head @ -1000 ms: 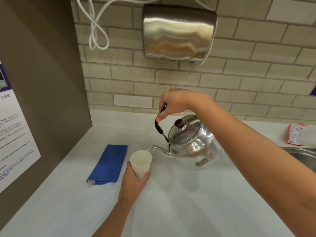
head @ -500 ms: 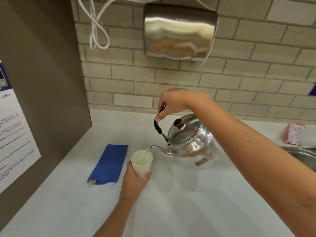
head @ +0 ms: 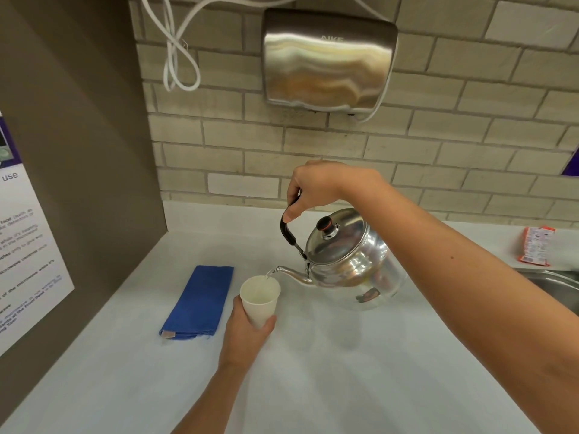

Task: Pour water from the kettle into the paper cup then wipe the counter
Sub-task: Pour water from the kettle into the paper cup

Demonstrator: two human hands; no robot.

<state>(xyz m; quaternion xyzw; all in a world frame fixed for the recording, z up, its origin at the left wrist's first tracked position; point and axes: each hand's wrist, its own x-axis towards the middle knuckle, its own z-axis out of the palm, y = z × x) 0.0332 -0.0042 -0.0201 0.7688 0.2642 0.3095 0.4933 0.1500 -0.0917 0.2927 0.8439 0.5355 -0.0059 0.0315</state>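
A shiny steel kettle (head: 351, 261) hangs tilted above the white counter (head: 313, 371), its spout over the rim of a white paper cup (head: 260, 297). A thin stream of water runs from the spout into the cup. My right hand (head: 316, 186) grips the kettle's black handle from above. My left hand (head: 244, 333) is wrapped around the lower part of the cup, which stands about upright. A folded blue cloth (head: 199, 300) lies flat on the counter just left of the cup.
A brown side panel with a printed notice (head: 28, 255) bounds the counter on the left. A brick wall with a steel hand dryer (head: 327, 57) rises behind. At the right are a sink edge (head: 551, 283) and a small orange packet (head: 535, 245).
The kettle and cup have held almost the same position while the pouring goes on. The water in the cup appears slightly higher than before.
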